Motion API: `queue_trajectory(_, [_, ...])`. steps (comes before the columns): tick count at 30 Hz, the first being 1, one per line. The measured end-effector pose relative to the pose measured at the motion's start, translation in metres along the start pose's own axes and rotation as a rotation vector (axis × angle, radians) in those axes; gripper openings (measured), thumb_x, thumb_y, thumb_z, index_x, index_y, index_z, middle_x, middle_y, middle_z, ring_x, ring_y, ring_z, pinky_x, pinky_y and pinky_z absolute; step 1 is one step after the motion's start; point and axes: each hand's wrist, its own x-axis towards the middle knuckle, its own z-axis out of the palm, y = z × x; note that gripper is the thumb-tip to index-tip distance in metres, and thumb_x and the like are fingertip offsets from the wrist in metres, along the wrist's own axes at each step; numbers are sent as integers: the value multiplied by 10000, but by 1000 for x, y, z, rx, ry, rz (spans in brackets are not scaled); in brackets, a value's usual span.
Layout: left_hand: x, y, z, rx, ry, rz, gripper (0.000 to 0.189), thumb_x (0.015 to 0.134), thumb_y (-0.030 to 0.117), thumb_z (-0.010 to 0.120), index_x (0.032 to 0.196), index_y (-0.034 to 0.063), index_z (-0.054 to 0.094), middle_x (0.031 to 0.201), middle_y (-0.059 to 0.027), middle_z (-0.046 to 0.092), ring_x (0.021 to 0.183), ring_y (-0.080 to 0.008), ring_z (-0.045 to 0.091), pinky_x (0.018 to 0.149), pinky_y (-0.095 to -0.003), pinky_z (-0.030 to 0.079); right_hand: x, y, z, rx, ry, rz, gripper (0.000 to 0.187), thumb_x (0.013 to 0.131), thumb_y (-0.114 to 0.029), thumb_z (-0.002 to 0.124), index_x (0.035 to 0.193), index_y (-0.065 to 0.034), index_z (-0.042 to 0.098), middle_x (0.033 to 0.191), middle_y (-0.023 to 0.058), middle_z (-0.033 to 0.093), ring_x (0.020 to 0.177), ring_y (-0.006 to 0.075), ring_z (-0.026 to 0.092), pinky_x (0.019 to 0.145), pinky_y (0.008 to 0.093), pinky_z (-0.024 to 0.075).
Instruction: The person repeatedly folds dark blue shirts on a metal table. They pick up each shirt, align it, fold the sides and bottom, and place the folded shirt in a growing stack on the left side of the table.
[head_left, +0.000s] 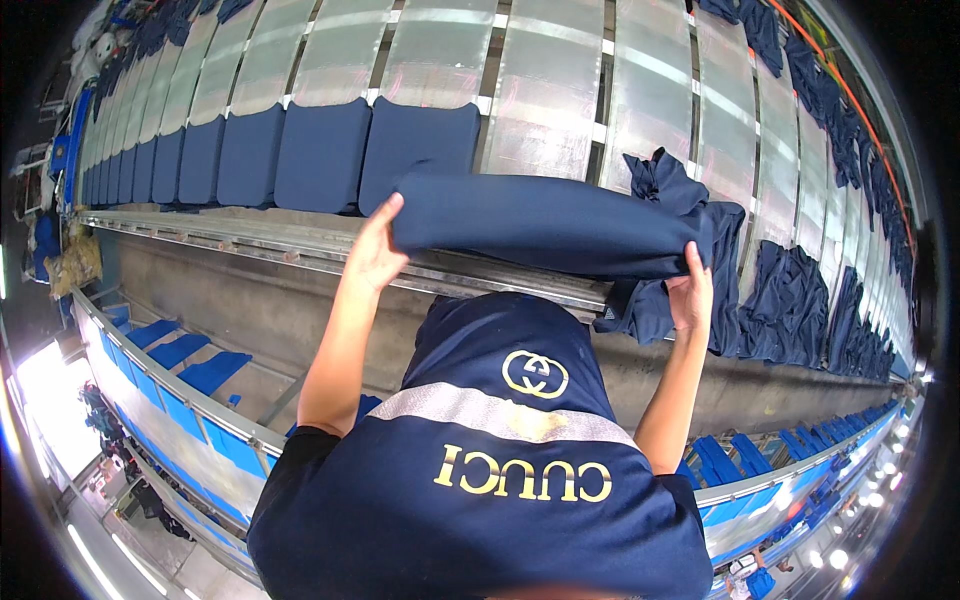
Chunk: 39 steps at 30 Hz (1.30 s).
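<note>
A navy fabric panel (540, 221) hangs stretched between my two hands above the front edge of a long printing table. My left hand (379, 247) grips its left end, thumb on top. At the opposite end, my right hand (690, 292) pinches the lower corner. Beneath the left part of the cloth lies a flat navy panel (420, 142), smoothed over a pale board. Loose, crumpled navy cloth (664, 180) rests on the boards behind my right hand, and some of it drapes over the table's edge.
Pale glossy boards (544, 97) run along the table with narrow gaps between them. A metal rail (225, 236) follows its front edge. More bunched navy pieces (784, 296) hang at the right. Another table with blue panels (214, 373) stands behind me. A person (742, 574) is far off at lower right.
</note>
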Motion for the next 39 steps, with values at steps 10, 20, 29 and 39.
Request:
queue_trajectory(10, [-6, -16, -26, 372, 152, -31, 499, 980, 271, 730, 1341, -44, 590, 1231, -154, 699, 1145, -226, 678, 1000, -391, 549, -2, 10, 7, -350, 104, 301, 496, 956, -248, 765, 1302, 73, 612, 1236, 158, 707, 1094, 221, 701, 1001, 347, 533])
queue_trajectory(20, [108, 54, 31, 498, 53, 515, 257, 934, 202, 798, 1090, 14, 720, 1061, -94, 752, 968, -166, 700, 909, -330, 544, 151, 21, 43, -265, 165, -88, 356, 945, -265, 786, 1124, 34, 718, 1076, 100, 750, 931, 182, 710, 873, 309, 553])
queue_trajectory(29, [163, 37, 11, 689, 180, 366, 223, 911, 176, 811, 1038, 2, 756, 998, -52, 758, 868, -105, 674, 807, -280, 537, 163, 68, 16, -477, 230, 54, 428, 887, -221, 837, 1153, 87, 705, 1097, 132, 752, 929, 201, 716, 860, 309, 553])
queue_trajectory(39, [168, 40, 3, 807, 268, 410, 210, 899, 178, 820, 982, -5, 760, 933, -34, 752, 824, -91, 651, 778, -269, 513, 146, 60, 14, -554, 273, 34, 485, 827, -252, 888, 1097, 108, 707, 1060, 157, 751, 922, 198, 714, 862, 308, 550])
